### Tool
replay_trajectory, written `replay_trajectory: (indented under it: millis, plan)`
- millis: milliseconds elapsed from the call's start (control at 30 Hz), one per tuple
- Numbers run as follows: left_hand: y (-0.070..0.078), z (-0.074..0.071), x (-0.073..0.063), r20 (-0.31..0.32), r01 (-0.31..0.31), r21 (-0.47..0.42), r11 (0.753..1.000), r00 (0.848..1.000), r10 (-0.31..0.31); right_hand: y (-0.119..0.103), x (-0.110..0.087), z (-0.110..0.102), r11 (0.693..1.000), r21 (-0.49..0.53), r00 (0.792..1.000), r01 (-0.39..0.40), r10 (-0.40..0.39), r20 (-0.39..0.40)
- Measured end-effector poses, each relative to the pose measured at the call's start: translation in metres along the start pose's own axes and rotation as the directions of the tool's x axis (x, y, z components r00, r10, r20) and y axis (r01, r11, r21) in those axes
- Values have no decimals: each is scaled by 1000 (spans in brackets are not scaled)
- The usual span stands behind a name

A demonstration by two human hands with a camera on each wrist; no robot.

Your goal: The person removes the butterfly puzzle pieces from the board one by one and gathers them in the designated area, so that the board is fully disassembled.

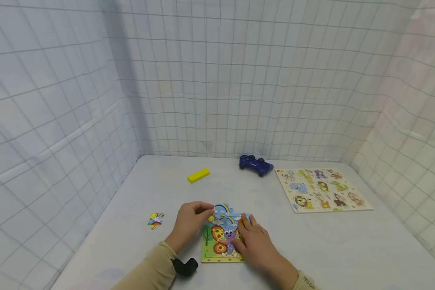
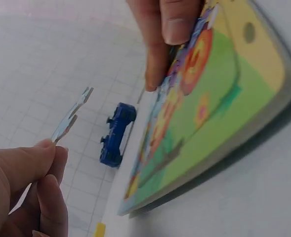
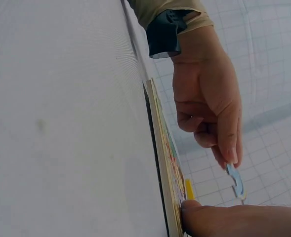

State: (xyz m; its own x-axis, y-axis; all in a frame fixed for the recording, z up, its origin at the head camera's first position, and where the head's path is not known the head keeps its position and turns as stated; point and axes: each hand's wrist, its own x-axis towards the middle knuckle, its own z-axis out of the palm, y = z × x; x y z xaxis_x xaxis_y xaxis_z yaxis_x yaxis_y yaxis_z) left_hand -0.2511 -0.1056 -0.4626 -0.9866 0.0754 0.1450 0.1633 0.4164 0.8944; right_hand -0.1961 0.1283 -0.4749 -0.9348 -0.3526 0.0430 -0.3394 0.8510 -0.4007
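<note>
Puzzle piece point(image 2: 65, 125) in left fingers point(image 2: 55, 200), controller lettering point(image 1: 253, 164) unreadable

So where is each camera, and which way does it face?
Head: on the head, facing forward and down at the puzzle; left hand, right hand, sleeves show.
Left wrist: worn there, facing the piece and puzzle; both hands show.
Right wrist: worn there, facing the puzzle's edge; both hands, one sleeve show.
Both wrist views share the piece.

Left hand point(image 3: 212, 98) pinching blue puzzle piece point(image 3: 237, 182), right hand point(image 3: 244, 221) touching board point(image 3: 160, 143), yellow block point(image 3: 188, 189)
</note>
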Motion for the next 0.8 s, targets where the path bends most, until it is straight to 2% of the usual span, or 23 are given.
replay_trajectory:
  millis: [33,167,367,567,667,800]
  plan:
    - [1,-4,0,-8,12,-34,999,1000,-12,0,-1,0,1000,0,1000,-5,5,4]
    - [7,-20,-1,-35,64,-79,995,997,-67,-1,-2,-1,1000,6,1000,-9,9,2]
    - [8,-48,-5,-52,93,-110,990,994,-99,-1,-3,0,1000,12,1000,-6,6,6]
    - [-4,-87,-8,-66,144,-36,989,987,-146,0,-2,1,1000,11,1000,2,-2,11]
    - [-11,-107,-7,-107,168,31,985,981,-164,0,-2,0,1000,8,1000,13,-13,2]
    - [-19,-123,-7,-133,195,79,978,974,-183,1,-1,-1,1000,8,1000,16,-16,1]
